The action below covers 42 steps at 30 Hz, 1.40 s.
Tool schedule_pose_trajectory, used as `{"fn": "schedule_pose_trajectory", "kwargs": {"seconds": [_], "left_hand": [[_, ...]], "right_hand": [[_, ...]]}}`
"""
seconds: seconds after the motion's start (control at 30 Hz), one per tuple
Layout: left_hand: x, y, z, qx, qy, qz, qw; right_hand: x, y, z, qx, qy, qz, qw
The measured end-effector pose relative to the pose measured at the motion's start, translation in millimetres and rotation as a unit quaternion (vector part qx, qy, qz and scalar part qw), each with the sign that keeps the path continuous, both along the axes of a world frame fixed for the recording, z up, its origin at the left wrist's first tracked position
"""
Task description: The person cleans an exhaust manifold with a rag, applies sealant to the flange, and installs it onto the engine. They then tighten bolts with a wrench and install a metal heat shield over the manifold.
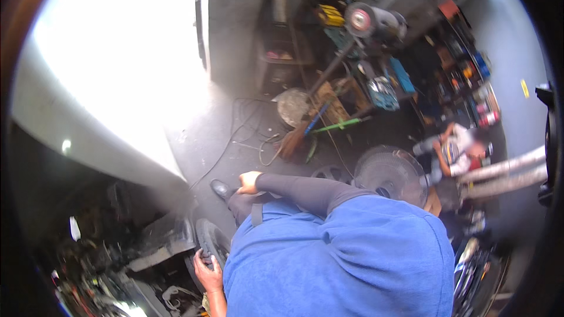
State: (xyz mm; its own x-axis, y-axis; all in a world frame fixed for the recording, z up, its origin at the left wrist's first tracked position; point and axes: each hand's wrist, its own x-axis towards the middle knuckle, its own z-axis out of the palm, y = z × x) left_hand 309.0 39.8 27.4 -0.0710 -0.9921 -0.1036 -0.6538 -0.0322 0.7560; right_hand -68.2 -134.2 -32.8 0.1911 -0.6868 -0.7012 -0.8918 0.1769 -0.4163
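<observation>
The left hand [209, 274], its forearm bare, is seen at 7 o'clock in the head view, with its fingers [201, 258] half curled and the thumb set apart from them at the edge of a dark wheel [205, 235]. The wheel is found at the hand's 12 o'clock, beside the hem of a blue shirt [335, 252] by which the lower middle is filled; whether it is gripped or merely touched cannot be told.

Closer to the centre, also toward 7 o'clock, the right hand [251, 182] is extended from a dark sleeve [305, 189] — its fingers bent and close together above a dark-trousered leg [239, 206], with anything beneath them hidden. A black shoe [221, 188] is planted on the grey floor [202, 132] at that hand's 9 o'clock.

The 8 o'clock side is crowded by a blurred heap of parts [100, 287], while the 10 o'clock side is washed out by white glare [123, 47]. A brown broom [292, 141] is laid near the centre, with a pale round drum [292, 107] just beyond it toward 12 o'clock. A grey machine [376, 22] with a red-centred round end is mounted at 1 o'clock, and loaded shelves [464, 76] are ranged at 2 o'clock. Between 3 and 4 o'clock, a caged fan [385, 170] is partly covered by the shirt's shoulder; another person [458, 149], apparently seated, is caught at 3 o'clock — hands drawn in front of the body.
</observation>
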Motion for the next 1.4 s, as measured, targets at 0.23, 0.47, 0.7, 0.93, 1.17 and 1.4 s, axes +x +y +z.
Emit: {"fn": "schedule_pose_trajectory", "kwargs": {"seconds": [0.23, 0.47, 0.7, 0.93, 1.17, 1.4], "left_hand": [[-25.0, -54.3, 0.7, -0.012, -0.095, -0.151, 0.984], [-79.9, -106.1, -9.1, 0.009, -0.169, -0.162, 0.972], [-164.4, -110.5, -22.3, 0.254, -0.155, -0.022, 0.955], [-239.3, -118.5, 1.8, 0.378, -0.095, 0.055, 0.919], [-290.2, -139.5, 12.3, 0.367, -0.056, 0.097, 0.924], [-302.5, -142.5, 1.2, 0.376, -0.084, 0.065, 0.920]], "right_hand": [[-237.1, 97.1, 22.5, -0.004, 0.096, -0.185, 0.978], [-479.9, 131.3, 54.4, -0.049, 0.104, -0.440, 0.890], [-694.6, 172.0, 10.9, -0.210, 0.151, -0.652, 0.713], [-762.8, 158.6, 15.3, -0.212, 0.230, -0.645, 0.697], [-773.6, 162.9, 7.1, -0.245, 0.240, -0.581, 0.738], [-772.7, 168.2, 10.9, -0.292, 0.204, -0.554, 0.752]]}}
